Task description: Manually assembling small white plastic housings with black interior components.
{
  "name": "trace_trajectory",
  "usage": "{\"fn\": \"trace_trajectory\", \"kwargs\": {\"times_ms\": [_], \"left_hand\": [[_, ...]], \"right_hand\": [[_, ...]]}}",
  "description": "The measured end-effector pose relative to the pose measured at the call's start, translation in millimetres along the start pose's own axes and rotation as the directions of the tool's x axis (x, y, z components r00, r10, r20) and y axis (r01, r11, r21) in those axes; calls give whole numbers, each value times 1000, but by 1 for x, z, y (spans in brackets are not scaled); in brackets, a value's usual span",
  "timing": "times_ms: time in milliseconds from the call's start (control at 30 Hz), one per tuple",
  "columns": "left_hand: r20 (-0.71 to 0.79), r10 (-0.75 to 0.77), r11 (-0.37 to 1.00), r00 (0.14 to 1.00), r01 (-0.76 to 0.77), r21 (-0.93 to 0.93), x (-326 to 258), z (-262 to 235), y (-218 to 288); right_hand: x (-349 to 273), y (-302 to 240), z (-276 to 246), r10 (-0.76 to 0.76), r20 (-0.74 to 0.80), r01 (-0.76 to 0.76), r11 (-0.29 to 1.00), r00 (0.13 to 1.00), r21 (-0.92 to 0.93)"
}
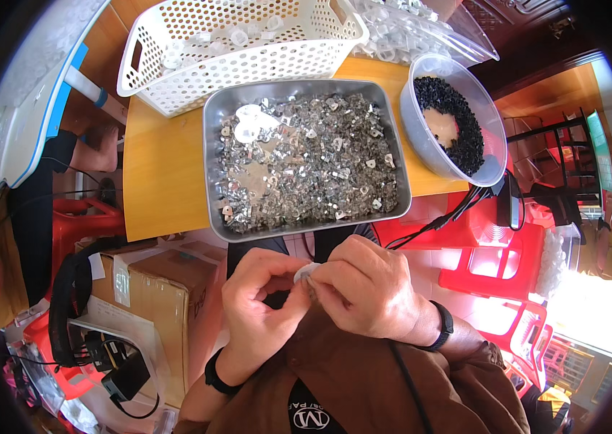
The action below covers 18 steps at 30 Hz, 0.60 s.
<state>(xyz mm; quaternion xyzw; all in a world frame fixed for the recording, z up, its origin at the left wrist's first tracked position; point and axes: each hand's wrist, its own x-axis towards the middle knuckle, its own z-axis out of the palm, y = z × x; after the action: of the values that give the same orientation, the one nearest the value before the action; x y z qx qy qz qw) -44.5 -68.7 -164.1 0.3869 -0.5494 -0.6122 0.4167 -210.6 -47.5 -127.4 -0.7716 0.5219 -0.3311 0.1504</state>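
Close to my body, in front of the metal tray [211, 163], both hands meet at a small white plastic piece [306, 271]. My left hand [264, 295] pinches it between thumb and forefinger from the left. From the other side, the fingertips of my right hand [365, 288] press on the same piece and partly cover it. Something else may be between the fingers; it is too small to make out. The tray holds a thick layer of small shiny metal parts [342, 163], with a few white plastic pieces [249, 124] lying on top at its far left.
Behind the tray stands a white perforated basket [248, 76] with translucent white parts inside. A clear bag [411, 36] of similar parts lies beside it. To the right is a translucent bowl [417, 137] of small black pieces [468, 119]. Cables [450, 220] hang off the table's right edge.
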Motion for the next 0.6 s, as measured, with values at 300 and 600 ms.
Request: {"fn": "trace_trajectory", "kwargs": {"times_ms": [300,600], "left_hand": [[27,-147,958,989,149,-246,0,-2,-3],[-61,-42,986,997,31,-166,-2,2,-12]], "right_hand": [[-2,7,-1,-265,55,271,937,963,-221],[0,7,1,-214,105,229,960,971,-163]]}}
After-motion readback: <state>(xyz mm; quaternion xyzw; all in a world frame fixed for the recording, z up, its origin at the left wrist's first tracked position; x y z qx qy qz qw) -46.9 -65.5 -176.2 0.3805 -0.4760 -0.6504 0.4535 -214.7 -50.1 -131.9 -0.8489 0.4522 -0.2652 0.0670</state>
